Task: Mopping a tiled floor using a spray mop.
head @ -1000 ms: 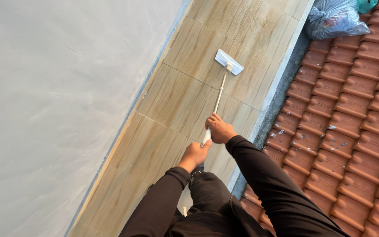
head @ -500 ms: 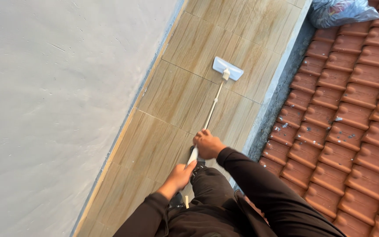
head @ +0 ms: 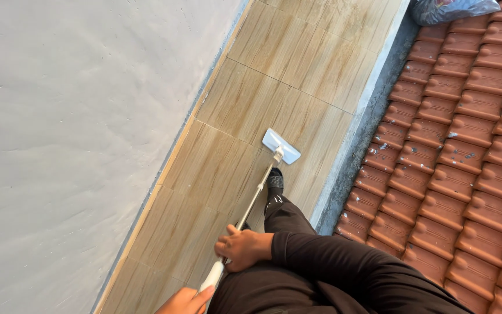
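A flat mop with a white rectangular head and a thin pale handle rests on wood-look floor tiles. My right hand grips the handle partway down, its black sleeve running off to the lower right. My left hand holds the lower end of the handle at the bottom edge, only partly in view. My black shoe stands just behind the mop head.
A grey plastered wall runs along the left of the narrow tiled strip. A grey concrete curb borders its right side, with red clay roof tiles beyond. A filled plastic bag lies at the top right.
The mop head has been drawn back along the tiles toward my feet. Both hands have slid lower in view, and my shoe now shows behind the mop head.
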